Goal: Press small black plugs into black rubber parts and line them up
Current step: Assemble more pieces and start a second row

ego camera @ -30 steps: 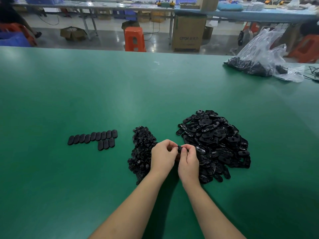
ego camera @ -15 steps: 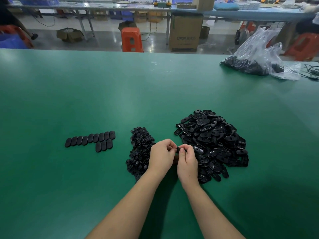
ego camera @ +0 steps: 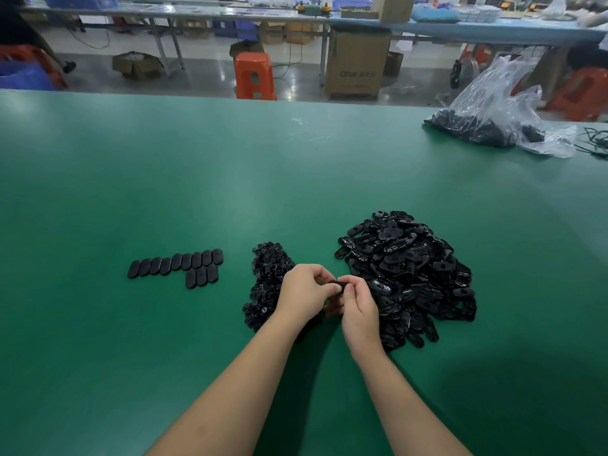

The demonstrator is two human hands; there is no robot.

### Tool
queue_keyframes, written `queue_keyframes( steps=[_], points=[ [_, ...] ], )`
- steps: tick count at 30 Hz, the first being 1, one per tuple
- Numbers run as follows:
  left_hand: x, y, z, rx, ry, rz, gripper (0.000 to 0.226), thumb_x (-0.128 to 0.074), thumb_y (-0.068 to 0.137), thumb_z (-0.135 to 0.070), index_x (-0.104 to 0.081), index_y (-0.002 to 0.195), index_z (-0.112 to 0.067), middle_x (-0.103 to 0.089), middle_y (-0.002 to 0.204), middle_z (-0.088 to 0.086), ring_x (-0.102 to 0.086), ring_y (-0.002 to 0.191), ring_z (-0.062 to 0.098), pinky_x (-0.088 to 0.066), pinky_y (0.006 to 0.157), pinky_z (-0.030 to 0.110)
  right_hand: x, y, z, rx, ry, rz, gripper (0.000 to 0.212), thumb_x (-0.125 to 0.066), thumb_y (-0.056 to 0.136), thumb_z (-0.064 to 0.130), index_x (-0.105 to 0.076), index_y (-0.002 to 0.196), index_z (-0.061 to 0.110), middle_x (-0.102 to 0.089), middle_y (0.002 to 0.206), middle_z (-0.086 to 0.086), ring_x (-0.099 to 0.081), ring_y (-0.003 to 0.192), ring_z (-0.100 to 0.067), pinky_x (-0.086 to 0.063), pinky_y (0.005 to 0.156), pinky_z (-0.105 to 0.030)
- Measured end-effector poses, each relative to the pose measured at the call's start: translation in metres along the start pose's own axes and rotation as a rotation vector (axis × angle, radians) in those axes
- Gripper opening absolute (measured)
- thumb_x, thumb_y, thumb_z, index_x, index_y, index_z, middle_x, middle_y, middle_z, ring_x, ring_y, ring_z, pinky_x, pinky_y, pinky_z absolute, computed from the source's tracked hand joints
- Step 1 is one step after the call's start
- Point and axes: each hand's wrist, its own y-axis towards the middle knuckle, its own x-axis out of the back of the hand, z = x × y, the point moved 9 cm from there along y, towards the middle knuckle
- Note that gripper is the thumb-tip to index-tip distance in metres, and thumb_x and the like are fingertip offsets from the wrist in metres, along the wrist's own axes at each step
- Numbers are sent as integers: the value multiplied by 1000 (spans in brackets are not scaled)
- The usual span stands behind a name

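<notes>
One oval black rubber part [ego camera: 336,286] is held between both hands just above the green table [ego camera: 296,179]. My left hand [ego camera: 304,289] pinches its left end and my right hand [ego camera: 358,306] pinches its right end. Whether a plug sits in it is hidden by my fingers. A small pile of black plugs [ego camera: 267,281] lies to the left of my hands. The big heap of rubber parts [ego camera: 411,268] lies to their right. Two rows of lined-up parts [ego camera: 184,264] lie flat further left.
A clear plastic bag [ego camera: 493,116] with more black parts lies at the table's far right, with black cables [ego camera: 595,143] beside it. Past the far edge stand an orange stool [ego camera: 255,75] and a cardboard box [ego camera: 357,65].
The hands have stayed over the same spot between the two piles. My fingers have shifted on the rubber part, which now shows more between the hands. The view tilted slightly.
</notes>
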Motion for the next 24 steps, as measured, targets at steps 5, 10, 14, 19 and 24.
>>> queue_keyframes(
  steps=[5, 10, 14, 19, 24],
  points=[
    [2, 0, 4, 13, -36, -3, 4, -81, 81, -25, -78, 83, -22, -73, 74, -10, -65, 69, 1, -45, 61, 10, -2, -1, 3, 44, -53, 23, 21, -49, 104, 12, -62, 101, 27, -70, 84, 4, -62, 74, -13, -53, 71, -35],
    [-5, -2, 7, 47, -45, 11, 3, -74, 84, -19, -77, 85, -20, -73, 78, -7, -68, 74, 8, -49, 64, 17, -4, 1, -1, 23, -76, 34, 20, -47, 105, 13, -60, 103, 27, -65, 86, 2, -57, 76, -16, -52, 76, -45],
    [-6, -1, 8, 49, -33, 13, 3, -74, 84, -20, -76, 84, -21, -73, 78, -8, -67, 73, 6, -48, 61, 15, -4, 2, 0, 33, -96, 35, 19, -45, 105, 11, -59, 107, 23, -63, 86, 3, -56, 77, -16, -52, 77, -47],
    [-7, -2, 6, 39, -3, -11, 3, -71, 84, -18, -73, 82, -19, -70, 76, -7, -62, 67, 8, -47, 59, 18, -4, 2, -1, 24, -111, 28, 19, -45, 105, 12, -61, 107, 21, -65, 85, 3, -58, 75, -19, -53, 77, -49],
    [-10, -5, -1, -2, 36, -38, 6, -71, 84, -22, -71, 83, -17, -68, 75, -6, -61, 69, 11, -46, 61, 22, -2, 1, -4, -3, -60, 21, 20, -47, 105, 15, -62, 102, 28, -68, 86, 1, -57, 72, -15, -54, 75, -48]
  ],
)
